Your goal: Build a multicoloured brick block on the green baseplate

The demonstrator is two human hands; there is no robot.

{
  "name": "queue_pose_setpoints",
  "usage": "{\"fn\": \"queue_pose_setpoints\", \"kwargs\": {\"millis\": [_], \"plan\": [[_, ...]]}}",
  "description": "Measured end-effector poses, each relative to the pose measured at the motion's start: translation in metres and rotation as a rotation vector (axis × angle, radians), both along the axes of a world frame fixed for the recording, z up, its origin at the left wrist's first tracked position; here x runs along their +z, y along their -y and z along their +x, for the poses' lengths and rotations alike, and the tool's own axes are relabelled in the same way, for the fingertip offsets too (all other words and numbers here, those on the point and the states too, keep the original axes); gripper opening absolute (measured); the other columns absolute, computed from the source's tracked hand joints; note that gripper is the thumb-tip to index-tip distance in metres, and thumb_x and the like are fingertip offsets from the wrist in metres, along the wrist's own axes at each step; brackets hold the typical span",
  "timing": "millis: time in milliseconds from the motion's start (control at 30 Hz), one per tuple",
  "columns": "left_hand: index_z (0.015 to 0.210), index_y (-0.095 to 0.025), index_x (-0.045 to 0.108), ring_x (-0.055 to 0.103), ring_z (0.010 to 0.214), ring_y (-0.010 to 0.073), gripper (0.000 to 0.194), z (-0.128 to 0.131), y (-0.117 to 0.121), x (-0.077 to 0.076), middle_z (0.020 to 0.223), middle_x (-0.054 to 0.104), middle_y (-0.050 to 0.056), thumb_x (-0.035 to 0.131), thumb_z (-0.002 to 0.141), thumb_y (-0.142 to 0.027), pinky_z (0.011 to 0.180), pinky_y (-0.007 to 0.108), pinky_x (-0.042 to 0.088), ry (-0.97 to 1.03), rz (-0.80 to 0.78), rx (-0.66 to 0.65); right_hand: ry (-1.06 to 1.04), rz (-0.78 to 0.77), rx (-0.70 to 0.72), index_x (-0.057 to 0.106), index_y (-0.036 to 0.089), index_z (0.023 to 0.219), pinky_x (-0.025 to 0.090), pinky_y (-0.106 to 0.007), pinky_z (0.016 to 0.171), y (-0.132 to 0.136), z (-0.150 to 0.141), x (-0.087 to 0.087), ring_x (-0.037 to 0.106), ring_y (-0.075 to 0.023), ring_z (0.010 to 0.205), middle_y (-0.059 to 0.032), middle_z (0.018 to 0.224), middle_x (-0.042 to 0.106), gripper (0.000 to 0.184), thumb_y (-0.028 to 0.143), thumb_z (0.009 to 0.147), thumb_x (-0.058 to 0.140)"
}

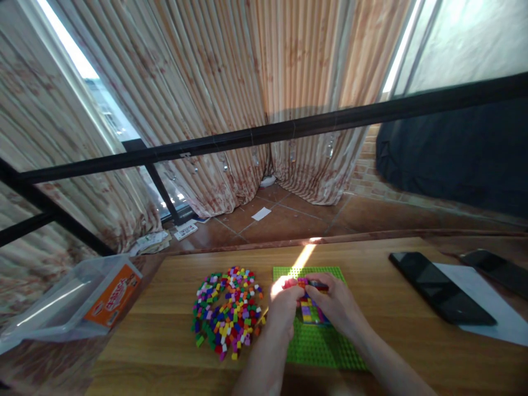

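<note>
A green baseplate [325, 352] lies inside the far edge of the table [165, 308]. Over it, the left hand [285, 302] and right hand [336, 300] curl narrowly, fingers at the coloured brick block [308, 313]; whether either grips a piece cannot be told. Loose bricks [237, 311] spread toward the left edge. Beyond the far edge hang curtains [206, 82].

Head camera looks forward, down over the table [165, 324].
</note>
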State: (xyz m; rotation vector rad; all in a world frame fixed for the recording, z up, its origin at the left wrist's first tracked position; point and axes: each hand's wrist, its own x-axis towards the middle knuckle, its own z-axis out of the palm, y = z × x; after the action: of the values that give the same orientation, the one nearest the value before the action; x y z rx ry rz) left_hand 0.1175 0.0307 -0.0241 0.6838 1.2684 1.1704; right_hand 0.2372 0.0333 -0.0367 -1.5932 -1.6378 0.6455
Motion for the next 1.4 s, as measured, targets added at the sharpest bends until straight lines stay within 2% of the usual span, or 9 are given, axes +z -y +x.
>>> {"fn": "queue_pose_setpoints", "kwargs": {"millis": [133,267,333,467,600,800,1067,1267,1400], "plan": [[0.067,-0.015,0.057,0.051,0.053,0.0083,0.012,-0.006,0.002,0.001,0.059,0.055,-0.003,0.059,0.056,-0.017,0.051,0.019,0.041,-0.086,0.031,-0.074,0.004,0.026,0.002,0.071,0.022,0.091,0.049,-0.036,0.079,-0.001,0.001,-0.007,0.064,-0.0227,0.084,-0.0053,0.093,0.071,0.026,0.032,0.075,0.053],[0.082,-0.014,0.064,0.055,0.059,0.0099,0.02,-0.031,-0.003,0.005,0.07,0.062,0.001,0.059,0.066,-0.025,0.054,0.019,0.041,-0.28,0.078,-0.083,-0.008,0.034,0.016,0.07,0.021,0.094,0.048,-0.037,0.083,0.001,0.006,-0.011,0.063,-0.0226,0.089,-0.0071,0.097,0.07,0.029,0.035,0.081,0.048],[0.084,-0.014,0.065,0.054,0.058,0.0103,0.019,-0.051,-0.009,0.009,0.066,0.061,0.001,0.057,0.069,-0.023,0.053,0.019,0.04,-0.419,0.111,-0.067,-0.019,0.031,0.008,0.069,0.02,0.094,0.048,-0.037,0.083,0.001,0.009,-0.013,0.063,-0.0228,0.09,-0.008,0.098,0.069,0.032,0.037,0.083,0.046],[0.078,-0.016,0.068,0.057,0.062,0.013,0.014,-0.093,-0.014,0.016,0.068,0.065,0.002,0.056,0.071,-0.015,0.06,0.023,0.042,-0.697,0.178,-0.126,0.004,0.038,-0.038,0.07,0.02,0.093,0.048,-0.038,0.082,0.0,0.016,-0.014,0.063,-0.0239,0.091,-0.0081,0.097,0.07,0.033,0.041,0.083,0.047],[0.071,-0.018,0.069,0.061,0.075,0.0158,0.018,-0.115,-0.01,0.016,0.071,0.069,0.002,0.056,0.067,-0.006,0.071,0.025,0.043,-0.939,0.201,-0.194,0.031,0.047,-0.068,0.07,0.02,0.09,0.048,-0.038,0.081,0.001,0.018,-0.012,0.063,-0.0246,0.09,-0.0082,0.095,0.07,0.033,0.043,0.083,0.047],[0.064,-0.02,0.067,0.061,0.069,0.0154,0.017,-0.109,-0.002,0.01,0.067,0.069,0.001,0.058,0.066,-0.006,0.066,0.024,0.038,-1.175,0.225,-0.309,0.029,0.043,-0.049,0.071,0.02,0.088,0.048,-0.038,0.079,0.002,0.016,-0.009,0.063,-0.0244,0.088,-0.0083,0.093,0.07,0.035,0.044,0.083,0.046],[0.068,-0.019,0.065,0.06,0.072,0.0196,0.01,-0.094,0.0,0.003,0.072,0.067,0.006,0.056,0.071,-0.014,0.065,0.027,0.036,-1.339,0.222,-0.253,0.032,0.031,-0.036,0.07,0.02,0.088,0.048,-0.038,0.078,0.003,0.014,-0.006,0.063,-0.0241,0.088,-0.0081,0.095,0.07,0.034,0.043,0.084,0.045],[0.065,-0.02,0.063,0.058,0.065,0.0166,0.017,-0.085,0.003,0.01,0.066,0.065,0.004,0.05,0.07,-0.01,0.059,0.025,0.034,-1.314,0.234,-0.276,0.035,0.044,-0.045,0.069,0.019,0.089,0.048,-0.037,0.08,0.002,0.016,-0.007,0.063,-0.0237,0.089,-0.0086,0.095,0.07,0.032,0.04,0.084,0.046],[0.07,-0.019,0.064,0.056,0.061,0.0136,0.013,-0.067,0.007,0.014,0.063,0.063,0.0,0.052,0.072,-0.015,0.055,0.022,0.034,-1.074,0.26,-0.276,0.024,0.035,-0.034,0.069,0.018,0.09,0.048,-0.037,0.08,0.002,0.016,-0.005,0.062,-0.0235,0.089,-0.0088,0.095,0.069,0.033,0.04,0.084,0.045]]}}
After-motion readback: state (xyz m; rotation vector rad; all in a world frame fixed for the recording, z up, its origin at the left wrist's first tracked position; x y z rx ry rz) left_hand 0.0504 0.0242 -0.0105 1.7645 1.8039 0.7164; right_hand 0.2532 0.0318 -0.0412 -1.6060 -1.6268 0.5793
